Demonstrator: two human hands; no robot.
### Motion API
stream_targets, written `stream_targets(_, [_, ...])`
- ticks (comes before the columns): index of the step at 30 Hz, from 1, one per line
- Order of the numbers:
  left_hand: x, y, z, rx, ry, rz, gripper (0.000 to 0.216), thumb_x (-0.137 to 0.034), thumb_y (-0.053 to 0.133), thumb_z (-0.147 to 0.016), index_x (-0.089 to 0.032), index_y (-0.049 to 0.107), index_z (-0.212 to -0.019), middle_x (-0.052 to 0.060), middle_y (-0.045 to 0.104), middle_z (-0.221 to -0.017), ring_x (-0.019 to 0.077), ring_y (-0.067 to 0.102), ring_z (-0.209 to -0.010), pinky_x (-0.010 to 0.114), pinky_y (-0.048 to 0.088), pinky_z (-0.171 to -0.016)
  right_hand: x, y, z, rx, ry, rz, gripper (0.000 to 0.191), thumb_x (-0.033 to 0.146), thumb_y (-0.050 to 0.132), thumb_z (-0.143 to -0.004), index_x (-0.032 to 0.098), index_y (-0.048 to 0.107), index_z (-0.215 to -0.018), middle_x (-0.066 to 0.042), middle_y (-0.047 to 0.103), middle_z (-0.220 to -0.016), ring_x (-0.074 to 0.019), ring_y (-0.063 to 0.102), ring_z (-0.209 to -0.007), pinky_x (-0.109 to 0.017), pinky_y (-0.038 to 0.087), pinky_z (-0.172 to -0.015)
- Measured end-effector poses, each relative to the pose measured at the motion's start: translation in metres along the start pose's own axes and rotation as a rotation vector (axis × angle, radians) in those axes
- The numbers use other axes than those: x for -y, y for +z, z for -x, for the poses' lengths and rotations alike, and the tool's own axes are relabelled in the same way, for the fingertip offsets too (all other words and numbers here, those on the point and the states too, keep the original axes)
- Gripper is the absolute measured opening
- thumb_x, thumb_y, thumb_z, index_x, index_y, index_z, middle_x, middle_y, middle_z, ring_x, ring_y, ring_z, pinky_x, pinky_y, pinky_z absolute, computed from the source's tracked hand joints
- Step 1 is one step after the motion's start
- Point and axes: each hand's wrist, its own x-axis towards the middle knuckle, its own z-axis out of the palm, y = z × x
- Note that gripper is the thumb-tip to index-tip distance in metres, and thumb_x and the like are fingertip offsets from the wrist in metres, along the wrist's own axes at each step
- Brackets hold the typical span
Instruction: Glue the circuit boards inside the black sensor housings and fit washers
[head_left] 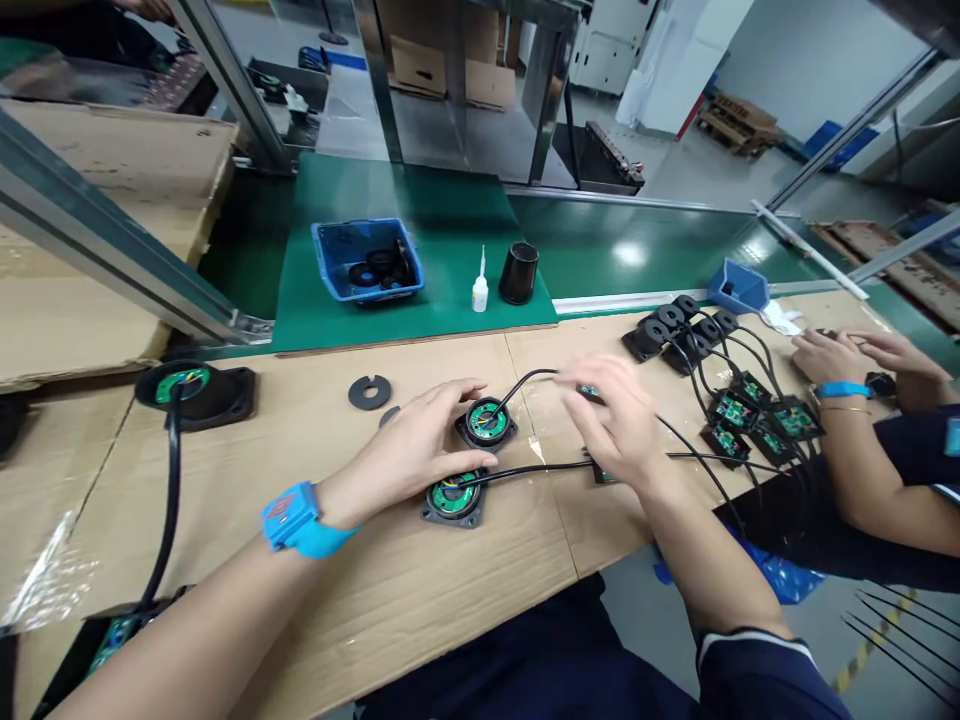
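Observation:
Two round black housings with green circuit boards lie in front of me, a farther housing point(487, 421) and a nearer housing point(454, 497). My left hand point(416, 440) reaches in from their left with thumb and fingers apart. Its thumb lies at the top of the nearer housing, its fingertips beside the farther one; firm contact is unclear. A black cable point(536, 468) runs right from the nearer housing, another from the farther one. Over small black modules at these cables is my right hand point(619, 415); its fingers are smeared by motion, so any hold is hidden.
A slotted black ring point(370, 392) lies left of the housings. On the green mat point(442, 200) stand a blue bin point(367, 262) of black rings, a white dropper bottle point(480, 290) and a black cup point(519, 273). A co-worker's hands point(847, 355) are near several wired modules point(735, 408).

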Motion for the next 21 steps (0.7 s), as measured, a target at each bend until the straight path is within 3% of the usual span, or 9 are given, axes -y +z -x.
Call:
stream_targets(2, [0.002,0.002,-0.012,0.066,-0.004,0.078,0.073,-0.055,0.075,-0.082,-0.026,0.044,-0.141,0.007,0.061,-0.145,0.0257,0.061,-0.132,0.042,0.051,-0.111,-0.004,0.032,-0.022,0.054,0.002,-0.044,0.030,0.039,0.056,-0.105,0.022,0.062,-0.129,-0.010,0.063,-0.138,-0.0269,0.053,-0.134,-0.051,0.038,-0.117])
stream_targets(5, [0.009,-0.002,-0.016,0.083,-0.011,0.090,0.057,-0.047,0.072,-0.083,-0.027,0.049,-0.130,0.005,0.068,-0.132,0.0233,0.068,-0.120,0.040,0.056,-0.102,-0.013,0.061,-0.045,0.179,0.024,-0.110,0.022,0.039,0.056,-0.105,0.024,0.067,-0.114,-0.007,0.073,-0.117,-0.0255,0.063,-0.116,-0.046,0.044,-0.106])
stream_targets(9, [0.021,-0.013,-0.001,0.080,-0.037,0.066,0.039,-0.048,0.068,-0.087,-0.026,0.056,-0.117,0.005,0.070,-0.123,0.0226,0.072,-0.104,0.036,0.060,-0.085,-0.008,0.074,-0.046,0.257,0.040,-0.198,0.024,0.037,0.055,-0.105,0.022,0.067,-0.091,-0.003,0.072,-0.093,-0.0199,0.064,-0.094,-0.037,0.046,-0.092])
stream_targets(12, [0.026,-0.015,0.012,0.059,-0.015,0.042,0.028,-0.050,0.064,-0.092,-0.027,0.061,-0.107,0.004,0.070,-0.130,0.0232,0.070,-0.116,0.036,0.059,-0.095,-0.002,0.074,-0.043,0.265,0.055,-0.254,0.021,0.035,0.060,-0.103,0.022,0.067,-0.089,-0.003,0.071,-0.092,-0.0189,0.064,-0.094,-0.035,0.046,-0.093])
stream_targets(16, [0.024,-0.017,0.031,-0.142,-0.019,-0.066,0.044,-0.053,0.065,-0.093,-0.031,0.055,-0.129,0.003,0.071,-0.130,0.0224,0.070,-0.117,0.036,0.059,-0.099,-0.015,0.073,-0.068,0.198,0.172,-0.315,0.022,0.038,0.065,-0.099,0.020,0.067,-0.112,-0.003,0.070,-0.097,-0.0170,0.066,-0.089,-0.030,0.051,-0.083])
stream_targets(19, [0.017,-0.021,0.049,-0.307,-0.004,-0.145,0.035,-0.054,0.064,-0.094,-0.030,0.059,-0.118,0.000,0.074,-0.113,0.0198,0.073,-0.104,0.031,0.060,-0.089,-0.030,0.082,-0.109,0.135,0.304,-0.324,0.051,0.039,0.074,-0.091,0.015,0.059,-0.133,-0.001,0.068,-0.084,-0.0161,0.063,-0.076,-0.029,0.050,-0.075])
stream_targets(21, [0.014,-0.021,0.060,-0.315,0.032,-0.114,0.035,-0.057,0.067,-0.091,-0.029,0.059,-0.110,0.000,0.074,-0.102,0.0184,0.074,-0.094,0.027,0.060,-0.080,-0.036,0.095,-0.138,0.110,0.371,-0.327,0.066,0.038,0.081,-0.084,0.012,0.056,-0.139,0.003,0.064,-0.074,-0.0165,0.062,-0.074,-0.030,0.048,-0.077])
